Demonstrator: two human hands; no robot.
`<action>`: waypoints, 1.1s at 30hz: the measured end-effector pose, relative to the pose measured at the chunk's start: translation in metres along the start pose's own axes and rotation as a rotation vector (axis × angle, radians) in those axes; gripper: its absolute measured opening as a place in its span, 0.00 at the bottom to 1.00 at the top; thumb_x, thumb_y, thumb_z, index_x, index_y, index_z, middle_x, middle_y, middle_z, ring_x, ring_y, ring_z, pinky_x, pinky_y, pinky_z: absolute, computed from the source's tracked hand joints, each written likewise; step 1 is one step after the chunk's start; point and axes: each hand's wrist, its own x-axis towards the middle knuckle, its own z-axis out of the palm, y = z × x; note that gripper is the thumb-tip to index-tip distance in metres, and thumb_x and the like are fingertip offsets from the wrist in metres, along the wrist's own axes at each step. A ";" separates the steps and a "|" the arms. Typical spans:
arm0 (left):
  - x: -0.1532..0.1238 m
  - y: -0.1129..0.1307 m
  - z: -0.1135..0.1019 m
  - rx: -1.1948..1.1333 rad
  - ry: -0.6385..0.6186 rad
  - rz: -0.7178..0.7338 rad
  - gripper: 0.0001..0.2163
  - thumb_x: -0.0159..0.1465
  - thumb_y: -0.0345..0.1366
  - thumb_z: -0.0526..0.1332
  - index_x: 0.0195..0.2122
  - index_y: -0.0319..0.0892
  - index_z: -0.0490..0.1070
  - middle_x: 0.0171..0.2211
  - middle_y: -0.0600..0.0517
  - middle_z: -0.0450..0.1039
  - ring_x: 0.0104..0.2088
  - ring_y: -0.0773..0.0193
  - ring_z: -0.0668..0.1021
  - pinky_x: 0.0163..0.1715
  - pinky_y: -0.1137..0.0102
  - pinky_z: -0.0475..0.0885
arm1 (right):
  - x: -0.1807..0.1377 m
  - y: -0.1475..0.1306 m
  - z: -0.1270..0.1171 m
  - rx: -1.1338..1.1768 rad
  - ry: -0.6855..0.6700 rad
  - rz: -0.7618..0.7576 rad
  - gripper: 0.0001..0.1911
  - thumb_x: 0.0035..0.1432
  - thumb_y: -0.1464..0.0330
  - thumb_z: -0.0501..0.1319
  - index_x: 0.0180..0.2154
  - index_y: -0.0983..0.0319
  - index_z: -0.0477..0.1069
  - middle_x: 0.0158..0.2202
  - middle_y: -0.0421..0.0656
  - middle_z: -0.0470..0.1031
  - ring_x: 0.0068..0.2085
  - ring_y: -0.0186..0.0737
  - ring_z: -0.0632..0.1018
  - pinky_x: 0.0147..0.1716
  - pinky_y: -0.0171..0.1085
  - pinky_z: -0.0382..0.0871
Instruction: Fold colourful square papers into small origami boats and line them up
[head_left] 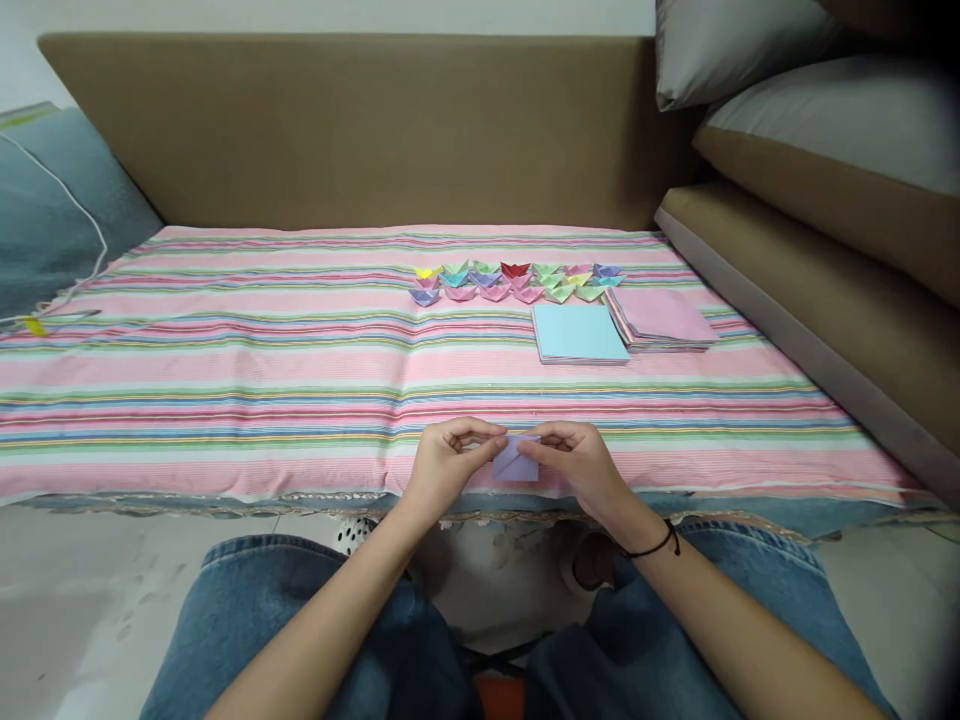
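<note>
Between my two hands is a small folded square of lilac origami paper (516, 464), with a diagonal crease or flap across its face. My left hand (450, 458) pinches its upper left corner between thumb and fingers. On the upper right, my right hand (581, 460) grips it the same way, the thumb lying on the front. The paper is just above the front edge of the striped cloth (225, 370). Farther back stand several folded paper boats (495, 292) in rows, in many colours.
A stack of light blue paper squares (580, 332) lies behind my hands, touching a fanned pink-topped paper stack (664, 318). Brown and grey cushions (817, 230) are piled along the right side. A brown backrest (360, 130) closes off the back. A white cable (82, 210) runs at far left.
</note>
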 end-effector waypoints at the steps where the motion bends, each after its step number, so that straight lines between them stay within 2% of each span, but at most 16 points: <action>1: 0.000 0.000 0.000 0.005 -0.001 0.005 0.06 0.48 0.34 0.70 0.28 0.40 0.78 0.25 0.51 0.77 0.26 0.67 0.76 0.25 0.74 0.71 | 0.000 0.000 0.000 0.000 0.012 0.002 0.09 0.39 0.65 0.71 0.24 0.61 0.76 0.22 0.39 0.76 0.24 0.33 0.73 0.24 0.33 0.66; 7: -0.002 0.001 0.002 0.045 -0.017 0.016 0.06 0.50 0.35 0.68 0.29 0.40 0.78 0.25 0.52 0.77 0.25 0.68 0.76 0.24 0.75 0.69 | -0.002 -0.004 0.003 -0.058 0.061 -0.029 0.09 0.39 0.64 0.71 0.20 0.62 0.75 0.20 0.40 0.75 0.23 0.34 0.72 0.24 0.34 0.65; 11: -0.001 0.002 0.002 0.040 -0.013 0.008 0.06 0.50 0.35 0.68 0.28 0.39 0.77 0.23 0.52 0.76 0.24 0.69 0.75 0.24 0.76 0.68 | -0.002 -0.006 0.003 -0.061 0.064 -0.014 0.08 0.40 0.64 0.70 0.21 0.62 0.77 0.22 0.41 0.76 0.25 0.36 0.73 0.26 0.35 0.66; 16: 0.002 0.003 0.001 0.008 -0.002 -0.005 0.06 0.48 0.34 0.69 0.27 0.39 0.77 0.22 0.53 0.75 0.24 0.70 0.74 0.24 0.76 0.67 | -0.002 -0.009 0.001 -0.064 -0.012 -0.035 0.08 0.45 0.62 0.67 0.24 0.61 0.78 0.25 0.42 0.77 0.28 0.38 0.74 0.29 0.37 0.68; 22: 0.002 0.002 0.001 0.060 -0.009 0.013 0.06 0.49 0.35 0.68 0.27 0.39 0.77 0.22 0.52 0.76 0.23 0.69 0.74 0.23 0.75 0.66 | 0.000 -0.009 -0.001 -0.134 -0.046 -0.064 0.09 0.47 0.62 0.66 0.25 0.61 0.77 0.26 0.42 0.77 0.29 0.38 0.75 0.29 0.36 0.68; 28: 0.001 -0.003 0.000 0.142 -0.124 0.023 0.06 0.52 0.37 0.67 0.28 0.39 0.77 0.26 0.50 0.77 0.28 0.64 0.76 0.28 0.71 0.69 | 0.001 -0.007 -0.004 -0.282 -0.227 -0.078 0.11 0.48 0.62 0.65 0.24 0.64 0.74 0.21 0.41 0.72 0.22 0.33 0.71 0.21 0.33 0.63; 31: 0.001 -0.003 0.002 0.097 -0.148 0.021 0.07 0.53 0.37 0.66 0.30 0.39 0.75 0.26 0.51 0.75 0.28 0.66 0.75 0.27 0.73 0.68 | 0.001 -0.007 -0.003 -0.267 -0.223 -0.088 0.12 0.48 0.61 0.65 0.23 0.63 0.71 0.20 0.40 0.70 0.21 0.32 0.69 0.20 0.32 0.61; 33: 0.001 -0.002 0.004 0.010 -0.144 0.015 0.10 0.52 0.35 0.67 0.35 0.40 0.72 0.27 0.52 0.73 0.28 0.68 0.75 0.28 0.74 0.68 | 0.001 -0.007 -0.002 -0.228 -0.170 -0.112 0.12 0.48 0.61 0.65 0.22 0.63 0.70 0.19 0.39 0.69 0.21 0.31 0.68 0.20 0.32 0.61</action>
